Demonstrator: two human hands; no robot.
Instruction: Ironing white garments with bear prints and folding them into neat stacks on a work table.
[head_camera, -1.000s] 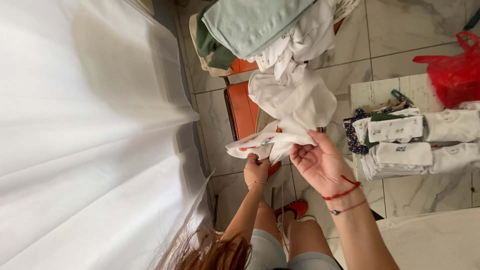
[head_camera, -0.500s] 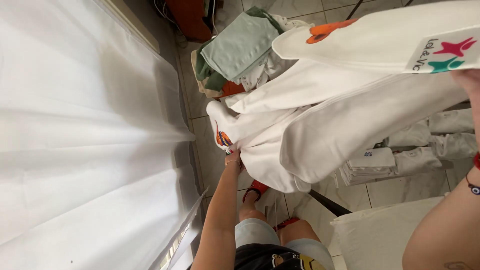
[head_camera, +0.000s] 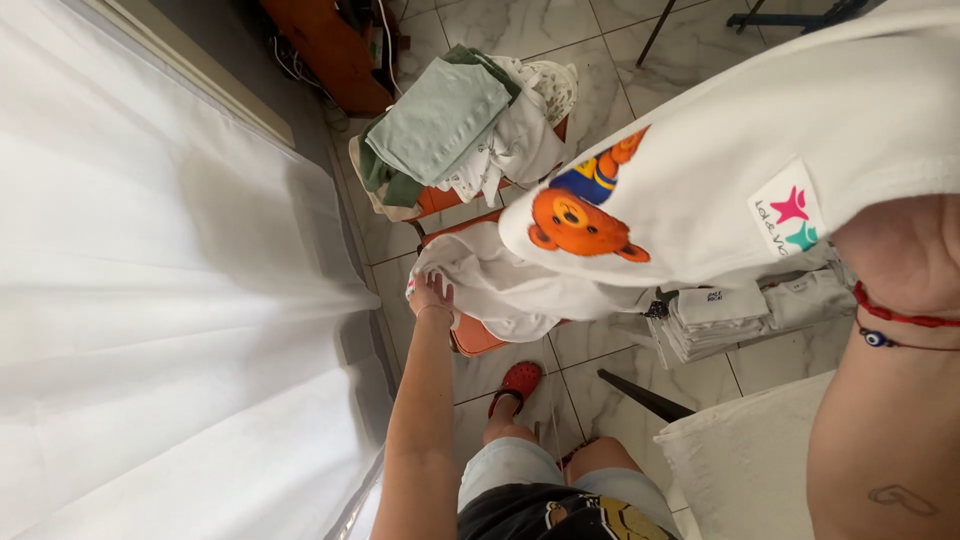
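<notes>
A white garment (head_camera: 760, 150) with an orange bear print is stretched out in front of me, filling the upper right. My left hand (head_camera: 430, 293) is extended, gripping the garment's lower corner near an orange chair. My right hand (head_camera: 905, 250) is raised close to the camera, holding the other end near a small star label; its fingers are hidden by the cloth. Red and blue string bracelets circle the right wrist.
A pile of green and white clothes (head_camera: 455, 125) sits on an orange chair (head_camera: 470, 335). Folded white clothes (head_camera: 730, 315) are stacked on the tiled floor at right. A white curtain (head_camera: 150, 300) fills the left. A white cushion (head_camera: 745, 460) lies bottom right.
The garment went from bunched between both hands to spread wide. My right hand rose close to the camera; my left hand reached out and down. The bear print now shows.
</notes>
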